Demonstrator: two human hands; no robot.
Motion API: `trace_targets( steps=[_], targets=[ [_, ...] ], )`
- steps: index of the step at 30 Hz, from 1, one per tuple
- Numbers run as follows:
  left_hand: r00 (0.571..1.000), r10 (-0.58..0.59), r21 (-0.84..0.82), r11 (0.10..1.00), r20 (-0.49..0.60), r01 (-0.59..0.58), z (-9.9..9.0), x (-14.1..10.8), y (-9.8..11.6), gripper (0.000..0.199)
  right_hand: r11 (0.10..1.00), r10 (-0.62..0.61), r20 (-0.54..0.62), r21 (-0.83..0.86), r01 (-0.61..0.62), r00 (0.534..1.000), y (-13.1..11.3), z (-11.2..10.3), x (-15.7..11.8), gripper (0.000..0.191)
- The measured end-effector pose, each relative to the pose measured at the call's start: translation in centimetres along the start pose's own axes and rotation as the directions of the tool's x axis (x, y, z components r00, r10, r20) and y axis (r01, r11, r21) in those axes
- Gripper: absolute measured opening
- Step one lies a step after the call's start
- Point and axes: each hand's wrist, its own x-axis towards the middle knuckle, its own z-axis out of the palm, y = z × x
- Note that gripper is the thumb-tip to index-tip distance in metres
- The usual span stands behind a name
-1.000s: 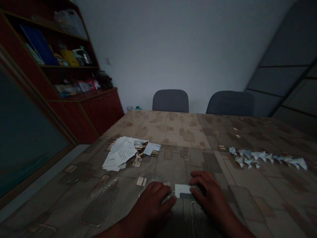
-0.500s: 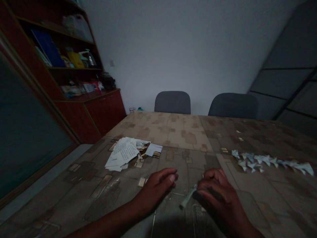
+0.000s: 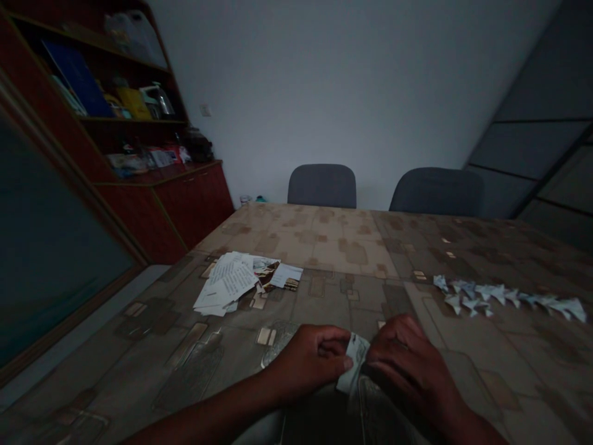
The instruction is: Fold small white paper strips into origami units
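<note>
Between my two hands, just above the near part of the table, is a small piece of pale printed paper [image 3: 356, 358]. My left hand [image 3: 315, 358] pinches its left edge between thumb and fingers. My right hand [image 3: 407, 361] is closed on the paper's right side, and its fingers hide part of that edge. Off to the right lie several small folded paper pieces [image 3: 498, 293] with pointed tips, set in rough rows. A loose pile of printed paper sheets [image 3: 229, 283] rests left of centre, beyond my left hand.
The table [image 3: 333, 238] has a patterned brown cover. Two grey chairs, one left [image 3: 322, 185] and one right [image 3: 435, 190], stand at its far side by the wall. A red-brown cabinet [image 3: 162, 210] with filled shelves is at the left.
My left hand has moved right and taken hold of the paper, which was in my right hand alone. The paper now shows a wider face. The view has shifted slightly.
</note>
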Motion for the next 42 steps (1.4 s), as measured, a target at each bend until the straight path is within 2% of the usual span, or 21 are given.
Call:
trace_targets(
  steps=[2,5,8,12,19,24,26,29,31,33,42],
  targets=[
    [0.999,-0.02,-0.018,1.0,-0.038,0.019,0.3,0.1,0.0,0.022,0.999,-0.032,0.005,-0.002,0.032,0.999,0.1,0.0,-0.1,0.024],
    [0.987,-0.024,-0.045,0.999,-0.159,0.017,0.5,0.1,0.1,0.008,0.998,-0.068,0.025,-0.013,0.069,0.997,0.3,-0.2,-0.2,0.015],
    [0.978,-0.006,-0.098,0.995,-0.209,-0.015,0.5,0.0,0.3,0.013,0.998,-0.057,0.01,-0.028,0.057,0.998,0.4,-0.5,-0.3,0.013],
    [0.982,0.002,-0.151,0.988,-0.189,-0.031,0.5,-0.1,0.5,0.015,0.997,-0.053,0.012,-0.057,0.054,0.999,0.5,-0.6,-0.3,0.012],
    [0.958,0.023,-0.071,0.996,-0.286,-0.046,0.9,-0.4,0.6,0.018,0.961,-0.128,0.062,-0.238,0.139,0.99,-0.5,-0.2,-0.3,0.022],
    [0.956,0.01,-0.058,0.998,-0.293,-0.028,0.8,-0.4,0.7,0.019,0.91,-0.229,0.14,-0.319,0.263,0.963,-1.9,0.7,0.3,0.026],
    [0.958,-0.003,-0.089,0.996,-0.286,-0.023,0.7,-0.3,0.9,0.021,0.91,-0.22,0.125,-0.332,0.249,0.968,-1.9,0.9,0.3,0.025],
    [0.964,-0.003,-0.166,0.985,-0.266,-0.043,0.4,-0.4,1.4,0.023,0.923,-0.188,0.043,-0.335,0.192,0.981,-1.1,0.9,-0.2,0.024],
    [0.969,0.01,-0.222,0.973,-0.247,-0.067,0.3,-0.6,1.5,0.024,0.947,-0.155,0.002,-0.286,0.149,0.988,-0.4,0.8,-0.6,0.02],
    [0.972,0.016,-0.269,0.96,-0.235,-0.081,0.3,-0.7,1.6,0.026,0.966,-0.126,0.01,-0.227,0.125,0.992,-0.1,0.6,-0.9,0.02],
    [0.979,0.016,-0.412,0.906,-0.203,-0.1,0.5,-0.7,1.1,0.032,0.99,-0.086,-0.051,-0.113,0.08,0.995,-1.0,0.1,-0.1,0.02]
  ],
)
